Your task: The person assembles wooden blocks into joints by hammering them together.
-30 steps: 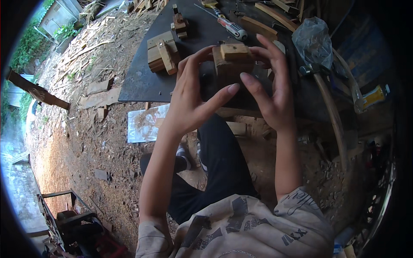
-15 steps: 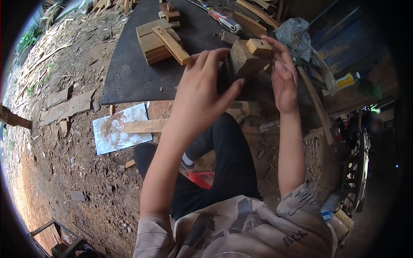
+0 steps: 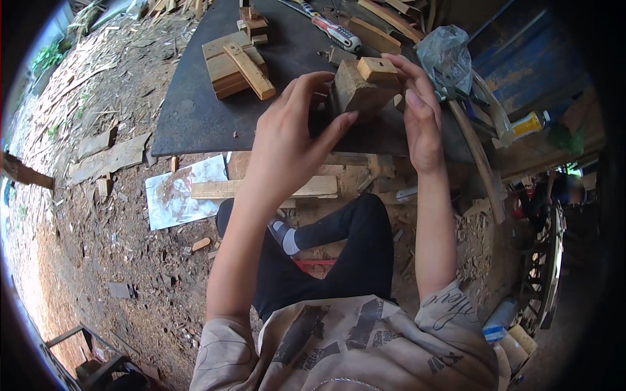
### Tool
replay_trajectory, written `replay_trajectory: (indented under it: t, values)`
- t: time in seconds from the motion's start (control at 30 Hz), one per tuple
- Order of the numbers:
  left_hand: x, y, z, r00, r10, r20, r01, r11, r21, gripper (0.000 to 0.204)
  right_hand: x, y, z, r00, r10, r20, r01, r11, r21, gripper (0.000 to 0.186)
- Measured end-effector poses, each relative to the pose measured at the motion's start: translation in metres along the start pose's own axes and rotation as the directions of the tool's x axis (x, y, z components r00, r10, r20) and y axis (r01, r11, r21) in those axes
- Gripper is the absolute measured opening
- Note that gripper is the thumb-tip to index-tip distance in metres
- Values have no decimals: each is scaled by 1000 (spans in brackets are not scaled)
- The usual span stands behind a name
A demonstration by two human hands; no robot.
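There it was, the squared wooden block point(image 3: 355, 92), over the near side of the desk point(image 3: 189, 114), a small pale wood piece point(image 3: 378, 68) on top! The left grip point(image 3: 290, 127) clasped it, thumb in front; the right grip point(image 3: 425, 127) curved round its right side, whether pressing, you couldn't tell. Leftward, a slat point(image 3: 249, 72) crossed a layered block point(image 3: 219, 67); beyond, a screwdriver point(image 3: 342, 39); right, a plastic bag point(image 3: 447, 58).

The block point(image 3: 356, 92) was matt, rough-looking wood — the small piece point(image 3: 378, 69) atop it wood too. The tabletop point(image 3: 195, 111) looked matt and scuffed; the bag point(image 3: 446, 60) was glossy, crinkled plastic — the shirt point(image 3: 417, 348), matt cloth.
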State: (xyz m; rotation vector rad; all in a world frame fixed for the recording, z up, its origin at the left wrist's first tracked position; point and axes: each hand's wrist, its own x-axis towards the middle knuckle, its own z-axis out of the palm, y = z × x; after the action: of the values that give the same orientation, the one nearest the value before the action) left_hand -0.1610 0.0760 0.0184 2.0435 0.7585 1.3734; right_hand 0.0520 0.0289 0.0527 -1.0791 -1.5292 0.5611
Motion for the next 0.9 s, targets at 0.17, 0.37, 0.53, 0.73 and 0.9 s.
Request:
replay_trajectory:
  t: [0.17,0.37,0.53,0.73,0.9]
  values:
    - [4,5,1,995,-92,45,91,995,31,41,-3,-2,-2,1000,9,-1,-9,998,66,50]
    - [10,18,6,962,-254,102,273,912,-307,40,-7,7,-12,997,-62,-48,68,988,138,46]
    - [19,24,24,876,-479,-52,384,760,-524,42,-9,16,-19,986,-89,-143,117,973,197,49]
    - [36,17,45,916,-392,81,318,590,-742,51,-12,20,-25,992,-53,-112,81,963,257,43]
    - [45,10,48,917,-393,67,299,565,-769,54,-13,21,-23,984,-83,-159,127,948,291,38]
